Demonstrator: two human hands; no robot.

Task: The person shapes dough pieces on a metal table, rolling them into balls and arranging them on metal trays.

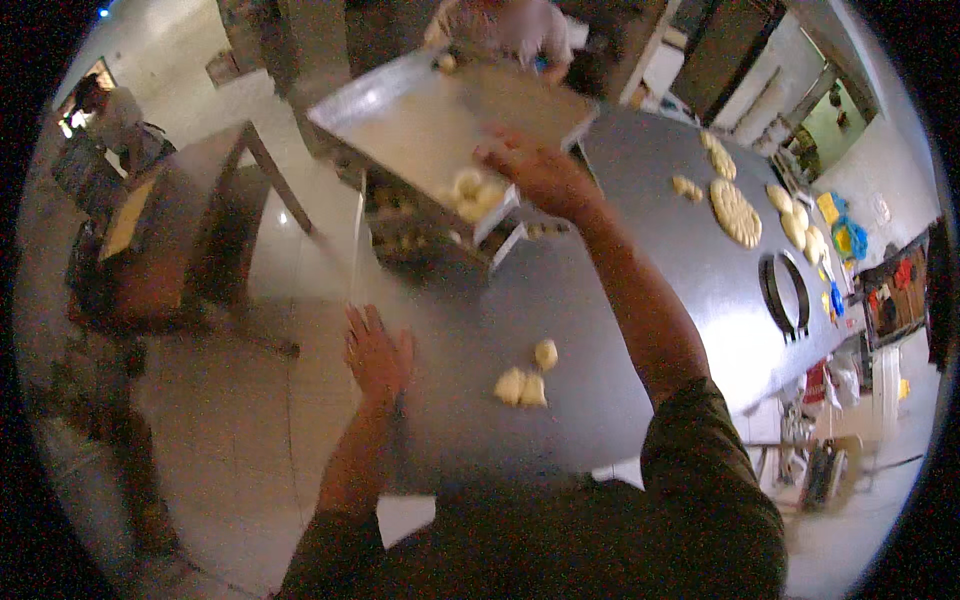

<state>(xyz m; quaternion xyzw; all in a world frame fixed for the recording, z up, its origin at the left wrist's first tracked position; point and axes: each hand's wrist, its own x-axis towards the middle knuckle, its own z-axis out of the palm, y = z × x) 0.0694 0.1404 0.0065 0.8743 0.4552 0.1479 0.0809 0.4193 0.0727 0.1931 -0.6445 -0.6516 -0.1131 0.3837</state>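
Observation:
My right hand reaches across a metal tray, over its right part; the fingers are stretched out and slightly blurred, and nothing shows in them. Just left of and below that hand, a cluster of pale dough balls lies in the tray's near corner. My left hand is open with fingers spread, at the left edge of the metal table; whether it touches the edge I cannot tell. Between my arms, a joined lump of dough and a small dough ball sit on the tabletop.
Under the tray are more trays with dough pieces. A big ridged dough piece, smaller dough pieces and a dark curved strap-like thing lie at right. One person stands beyond the tray, another far left near a brown table.

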